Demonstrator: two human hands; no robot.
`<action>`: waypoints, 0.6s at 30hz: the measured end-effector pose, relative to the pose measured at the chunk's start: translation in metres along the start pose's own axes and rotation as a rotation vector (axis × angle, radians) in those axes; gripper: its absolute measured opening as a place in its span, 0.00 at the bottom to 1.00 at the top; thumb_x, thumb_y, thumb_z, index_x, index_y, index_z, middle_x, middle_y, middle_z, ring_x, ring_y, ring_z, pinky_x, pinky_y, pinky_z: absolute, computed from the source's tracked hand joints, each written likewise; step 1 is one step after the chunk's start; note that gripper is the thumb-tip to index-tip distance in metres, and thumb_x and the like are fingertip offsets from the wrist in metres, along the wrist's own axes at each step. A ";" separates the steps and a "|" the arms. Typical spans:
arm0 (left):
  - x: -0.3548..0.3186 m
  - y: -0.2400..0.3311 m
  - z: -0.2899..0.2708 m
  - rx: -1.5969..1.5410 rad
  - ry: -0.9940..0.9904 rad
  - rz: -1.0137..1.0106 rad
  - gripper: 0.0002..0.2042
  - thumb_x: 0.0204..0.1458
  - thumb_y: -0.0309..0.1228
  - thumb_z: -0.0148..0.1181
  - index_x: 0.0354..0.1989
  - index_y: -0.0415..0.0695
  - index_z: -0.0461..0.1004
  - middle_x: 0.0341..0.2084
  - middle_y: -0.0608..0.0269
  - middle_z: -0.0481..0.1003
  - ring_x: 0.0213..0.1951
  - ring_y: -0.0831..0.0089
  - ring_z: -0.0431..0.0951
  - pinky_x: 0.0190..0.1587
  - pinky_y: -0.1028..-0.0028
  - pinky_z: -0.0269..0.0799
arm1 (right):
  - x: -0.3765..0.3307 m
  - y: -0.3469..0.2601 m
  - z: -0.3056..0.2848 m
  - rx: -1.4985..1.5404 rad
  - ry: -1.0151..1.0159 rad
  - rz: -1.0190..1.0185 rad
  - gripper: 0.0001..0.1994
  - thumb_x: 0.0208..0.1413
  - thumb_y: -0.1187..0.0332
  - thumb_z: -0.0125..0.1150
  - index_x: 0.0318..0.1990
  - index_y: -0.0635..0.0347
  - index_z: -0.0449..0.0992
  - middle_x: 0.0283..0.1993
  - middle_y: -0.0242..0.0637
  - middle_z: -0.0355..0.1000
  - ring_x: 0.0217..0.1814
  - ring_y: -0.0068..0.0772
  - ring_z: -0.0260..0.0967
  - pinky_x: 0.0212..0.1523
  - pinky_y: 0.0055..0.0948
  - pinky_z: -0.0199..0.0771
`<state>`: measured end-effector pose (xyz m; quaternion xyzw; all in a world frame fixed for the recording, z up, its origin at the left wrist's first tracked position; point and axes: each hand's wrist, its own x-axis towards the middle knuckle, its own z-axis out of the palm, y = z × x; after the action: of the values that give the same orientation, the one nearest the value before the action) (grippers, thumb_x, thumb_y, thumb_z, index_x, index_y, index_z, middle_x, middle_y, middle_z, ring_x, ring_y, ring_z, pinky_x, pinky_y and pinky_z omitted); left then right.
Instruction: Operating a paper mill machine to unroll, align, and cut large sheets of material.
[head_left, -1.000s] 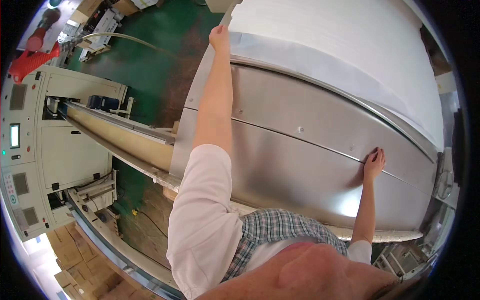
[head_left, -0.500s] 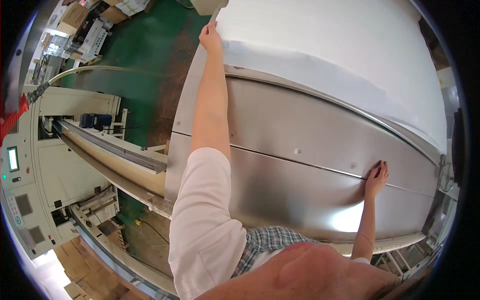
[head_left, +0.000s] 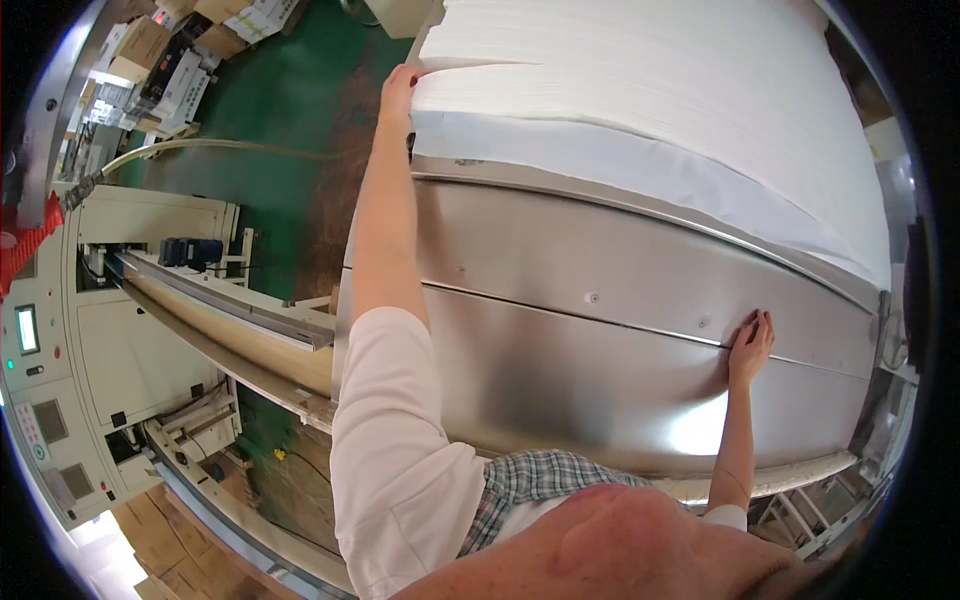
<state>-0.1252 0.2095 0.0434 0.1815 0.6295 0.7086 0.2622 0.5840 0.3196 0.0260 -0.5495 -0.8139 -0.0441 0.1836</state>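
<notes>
A thick stack of thin white sheets [head_left: 640, 70] lies on the far side of a brushed metal table, its near face showing many layers. My left hand [head_left: 401, 86] is stretched to the stack's left edge, its fingers closed on the edge of the layers; the fingertips are partly hidden. Right beside it, a narrow gap parts the upper layers from those below. A smoother pale sheet [head_left: 560, 136] runs along the stack's base. My right hand [head_left: 752, 345] rests on the metal tabletop [head_left: 560, 250], fingers stretched over its seam, holding nothing.
A raised metal lip [head_left: 640, 208] separates stack and tabletop. To the left stands a cream machine cabinet [head_left: 150, 340] with a small screen and a long rail [head_left: 230, 300]. A hose [head_left: 200, 143] crosses above the green floor [head_left: 270, 90]. Cardboard boxes [head_left: 145, 45] are piled far left.
My left hand has moved nearer and slightly left along the stack's edge. A gap now shows in the layers beside it. My right hand stays on the metal, almost unmoved.
</notes>
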 end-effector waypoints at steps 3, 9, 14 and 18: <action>-0.004 0.019 0.005 0.566 -0.079 0.114 0.17 0.49 0.43 0.48 0.28 0.40 0.73 0.28 0.60 0.73 0.34 0.71 0.71 0.39 0.74 0.64 | 0.001 -0.002 -0.002 0.004 0.012 -0.001 0.16 0.51 0.69 0.46 0.49 0.58 0.67 0.55 0.44 0.61 0.55 0.48 0.57 0.55 0.40 0.56; -0.017 0.061 0.110 1.386 -0.681 0.184 0.30 0.45 0.58 0.48 0.43 0.42 0.72 0.42 0.50 0.71 0.46 0.59 0.69 0.49 0.70 0.62 | 0.003 -0.004 -0.006 0.009 0.034 -0.001 0.15 0.51 0.70 0.47 0.48 0.58 0.67 0.53 0.45 0.62 0.54 0.47 0.58 0.54 0.40 0.57; -0.043 0.050 0.193 1.358 -0.883 0.189 0.43 0.28 0.64 0.58 0.50 0.42 0.65 0.48 0.52 0.67 0.50 0.57 0.66 0.51 0.68 0.60 | 0.003 0.005 0.003 0.019 0.076 -0.042 0.14 0.50 0.70 0.48 0.46 0.58 0.69 0.50 0.45 0.64 0.53 0.47 0.59 0.53 0.40 0.58; -0.070 0.053 0.211 1.660 -0.860 0.305 0.53 0.19 0.61 0.65 0.57 0.45 0.55 0.53 0.56 0.62 0.55 0.57 0.60 0.56 0.58 0.55 | 0.047 -0.002 -0.001 0.366 0.012 0.070 0.14 0.47 0.75 0.47 0.43 0.59 0.71 0.47 0.44 0.66 0.51 0.45 0.62 0.51 0.35 0.61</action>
<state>0.0467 0.3316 0.1306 0.6360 0.7513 -0.0663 0.1633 0.5665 0.3599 0.0439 -0.5347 -0.7874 0.1080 0.2869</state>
